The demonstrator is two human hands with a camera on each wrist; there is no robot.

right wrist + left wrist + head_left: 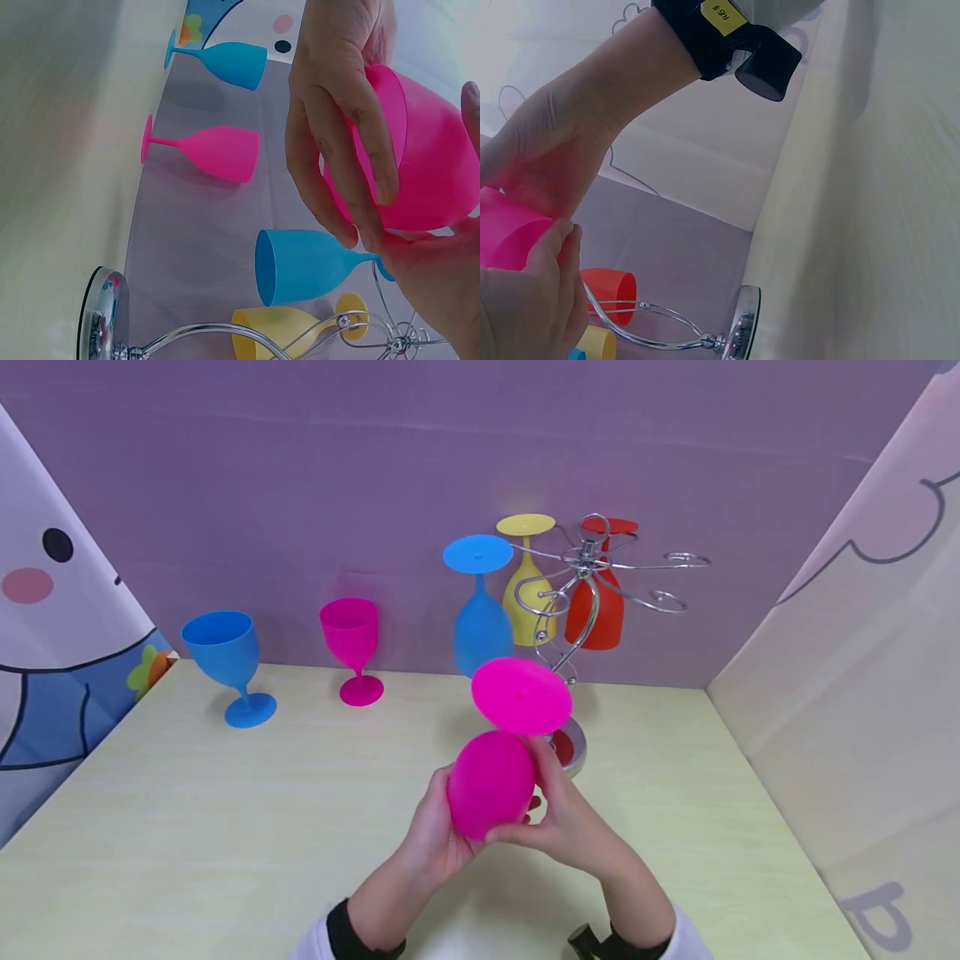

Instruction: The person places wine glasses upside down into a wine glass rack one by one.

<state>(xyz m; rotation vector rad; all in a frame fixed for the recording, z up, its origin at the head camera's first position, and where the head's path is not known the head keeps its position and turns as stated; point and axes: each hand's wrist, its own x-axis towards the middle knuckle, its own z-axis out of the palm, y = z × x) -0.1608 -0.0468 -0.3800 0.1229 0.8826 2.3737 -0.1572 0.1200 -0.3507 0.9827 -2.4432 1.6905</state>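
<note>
A pink goblet (491, 785) is held bottom up between both hands, its round foot tilted up and away from the person. The left hand (437, 831) supports the bowl from the left; in the right wrist view its fingers (360, 127) lie across the rim and bowl. On the other side, the right hand (566, 822) grips the bowl, thumb near the rim and a finger near the stem. Just beyond the goblet stands a curled metal glass rack (588, 560), whose round base (573, 747) is partly hidden. The stem is mostly hidden in the head view.
Upside down on the rack hang a blue goblet (482, 627), a yellow goblet (530, 597) and a red goblet (611, 610). Another blue goblet (225, 652) and another pink goblet (351, 631) stand upright at the table's back left. A purple backdrop (300, 510) rises behind.
</note>
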